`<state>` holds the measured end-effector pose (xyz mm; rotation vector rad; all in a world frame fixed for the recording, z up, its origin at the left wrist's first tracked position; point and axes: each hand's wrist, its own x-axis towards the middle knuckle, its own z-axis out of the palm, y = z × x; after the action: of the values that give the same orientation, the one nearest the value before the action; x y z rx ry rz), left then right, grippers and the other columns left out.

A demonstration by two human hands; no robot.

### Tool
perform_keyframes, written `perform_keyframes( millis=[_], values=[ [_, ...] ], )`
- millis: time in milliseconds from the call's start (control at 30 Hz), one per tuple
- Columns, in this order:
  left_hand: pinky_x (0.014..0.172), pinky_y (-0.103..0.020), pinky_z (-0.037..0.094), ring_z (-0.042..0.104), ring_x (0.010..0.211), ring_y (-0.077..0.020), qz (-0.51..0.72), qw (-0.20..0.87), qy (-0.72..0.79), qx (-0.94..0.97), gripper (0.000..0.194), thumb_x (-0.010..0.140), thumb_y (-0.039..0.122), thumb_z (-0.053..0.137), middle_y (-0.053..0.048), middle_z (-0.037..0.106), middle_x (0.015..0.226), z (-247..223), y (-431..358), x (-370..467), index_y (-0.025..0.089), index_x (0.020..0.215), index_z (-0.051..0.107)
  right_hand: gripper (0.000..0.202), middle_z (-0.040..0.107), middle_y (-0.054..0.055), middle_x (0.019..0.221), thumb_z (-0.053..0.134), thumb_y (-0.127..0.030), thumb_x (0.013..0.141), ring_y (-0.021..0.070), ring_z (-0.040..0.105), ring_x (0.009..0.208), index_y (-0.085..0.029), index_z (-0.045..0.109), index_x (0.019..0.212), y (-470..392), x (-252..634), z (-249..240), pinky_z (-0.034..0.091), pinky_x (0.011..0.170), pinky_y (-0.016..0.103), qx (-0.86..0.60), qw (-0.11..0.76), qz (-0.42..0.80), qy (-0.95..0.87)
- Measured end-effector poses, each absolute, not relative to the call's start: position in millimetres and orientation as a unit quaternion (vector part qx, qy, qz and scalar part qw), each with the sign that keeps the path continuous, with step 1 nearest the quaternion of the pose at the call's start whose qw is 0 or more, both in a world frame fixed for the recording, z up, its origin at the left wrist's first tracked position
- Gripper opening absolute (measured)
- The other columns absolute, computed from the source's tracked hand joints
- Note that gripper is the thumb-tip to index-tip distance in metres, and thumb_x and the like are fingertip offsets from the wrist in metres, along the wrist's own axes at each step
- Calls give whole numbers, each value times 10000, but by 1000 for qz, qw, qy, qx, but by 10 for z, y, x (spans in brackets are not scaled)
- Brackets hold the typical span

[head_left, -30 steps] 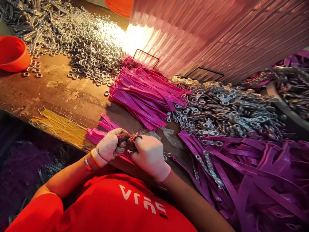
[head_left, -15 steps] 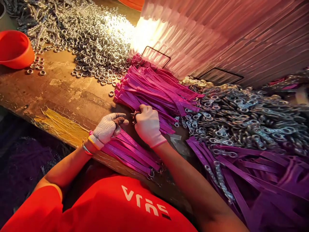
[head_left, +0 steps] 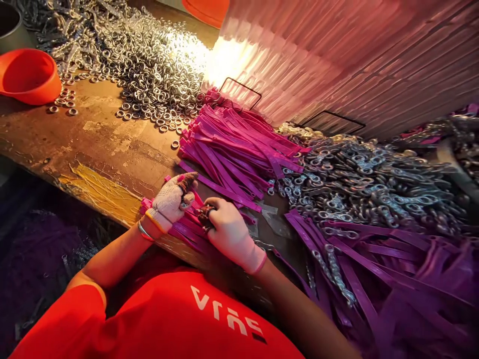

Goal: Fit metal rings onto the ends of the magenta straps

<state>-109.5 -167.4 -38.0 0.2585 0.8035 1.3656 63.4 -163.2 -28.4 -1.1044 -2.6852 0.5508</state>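
1. Head view, hands: left hand (head_left: 168,202), dotted white glove, fingers curled around a magenta strap (head_left: 197,200). Right hand (head_left: 230,229), gloved, just right of it, fingers curled closed; what they pinch is hidden.
2. Head view, strap location: runs between the two hands, above the near strap bundle (head_left: 185,234), which lies along the near bench edge, partly covered by hands.
3. Head view, done: looks mid-way, one strap being handled. Near bundle roughly aligned; far strap pile (head_left: 239,144) also laid mostly side by side, beyond the hands. Which group counts as finished: can't tell.
4. Head view, left over: by the look of it, plenty. Loose purple straps (head_left: 404,269) heaped on the right, tangled, with metal chains (head_left: 339,274) on top, no hand on them. Large heap of metal rings (head_left: 149,85) far left, metal links (head_left: 366,169) far right.
5. Head view, surroundings: orange cup (head_left: 30,82) far left beside a few rings; corrugated sheet (head_left: 318,50) at the far side. Ring fitting on the held strap: too small to tell.
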Motion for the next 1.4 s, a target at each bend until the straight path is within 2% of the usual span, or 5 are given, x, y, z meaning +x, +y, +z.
perform_keyframes(
  millis=[233, 633, 967, 1200, 1400],
  values=[
    [353, -158, 272, 384, 377, -31, 501, 743, 343, 280, 478, 859, 341, 666, -1, 637, 743, -97, -1994, -1114, 175, 1287, 535, 271, 741, 72, 1077, 544, -302, 936, 224, 681, 998, -208, 706, 1132, -1787, 805, 227, 529, 872, 339, -397, 254, 378, -796],
    [330, -168, 200, 315, 341, -32, 386, 706, 460, 375, 458, 879, 541, 595, 54, 430, 482, -17, -2308, -1006, 157, 651, 496, 271, 714, 96, 881, 474, -61, 781, 205, 629, 790, -162, 702, 886, -1856, 801, 318, 416, 701, 288, -397, 71, 145, -904],
    [509, -217, 304, 417, 540, -95, 318, 514, 522, 602, 353, 907, 391, 541, 10, 521, 582, 57, -2296, -937, 153, 648, 515, 259, 626, 101, 729, 450, -47, 852, 185, 493, 639, -155, 654, 734, -2015, 853, 327, 191, 600, 344, -352, -26, -24, -935],
    [706, -264, 426, 565, 750, -169, 249, 532, 433, 684, 168, 869, 216, 518, -38, 663, 809, -119, -2246, -884, 139, 835, 663, 216, 652, 107, 770, 476, -65, 811, 197, 523, 675, -157, 663, 756, -2018, 936, 219, 246, 617, 335, -392, -3, 20, -920],
    [542, -219, 351, 443, 543, -99, 318, 536, 528, 577, 298, 935, 406, 534, 27, 540, 610, -195, -2350, -816, 150, 802, 605, 309, 704, 117, 996, 501, -91, 792, 219, 622, 838, -140, 638, 1066, -2002, 989, 288, 360, 701, 300, -437, -64, 144, -885]
  ],
)
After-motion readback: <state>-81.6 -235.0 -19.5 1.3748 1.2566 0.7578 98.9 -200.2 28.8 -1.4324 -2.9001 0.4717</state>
